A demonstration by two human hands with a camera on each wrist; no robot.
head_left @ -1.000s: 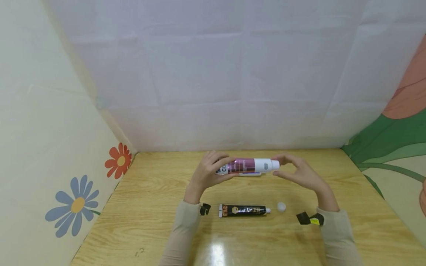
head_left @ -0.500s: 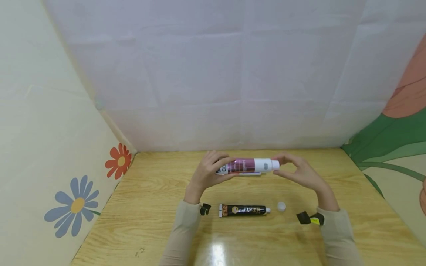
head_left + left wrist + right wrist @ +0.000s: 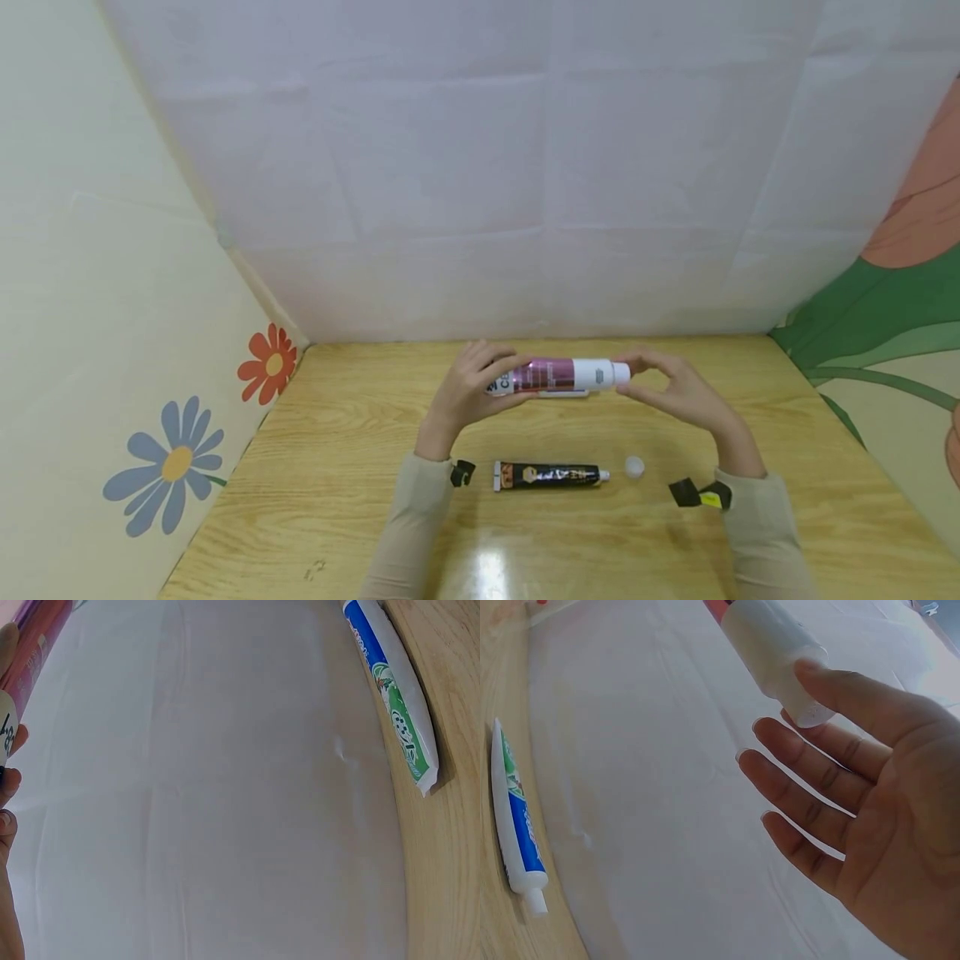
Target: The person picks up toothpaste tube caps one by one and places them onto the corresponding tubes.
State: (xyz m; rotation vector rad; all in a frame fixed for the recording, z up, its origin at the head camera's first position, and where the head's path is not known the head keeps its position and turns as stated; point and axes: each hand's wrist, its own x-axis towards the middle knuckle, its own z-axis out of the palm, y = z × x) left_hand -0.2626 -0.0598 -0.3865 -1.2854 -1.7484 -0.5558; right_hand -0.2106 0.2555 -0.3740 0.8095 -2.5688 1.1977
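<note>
My left hand grips the back part of a purple and white toothpaste tube, held level above the table. In the left wrist view only part of the tube and some fingertips show at the left edge. At the tube's other end my right hand pinches the white cap between thumb and index finger, its other fingers spread loosely. Behind the held tube lies a white, blue and green toothpaste tube, mostly hidden in the head view. Nearer lies a black tube with its narrow white nozzle pointing right.
A loose white cap lies just right of the black tube's nozzle. The wooden table ends at a pale cloth behind, with flower-patterned walls on both sides. Black straps hang at the wrists.
</note>
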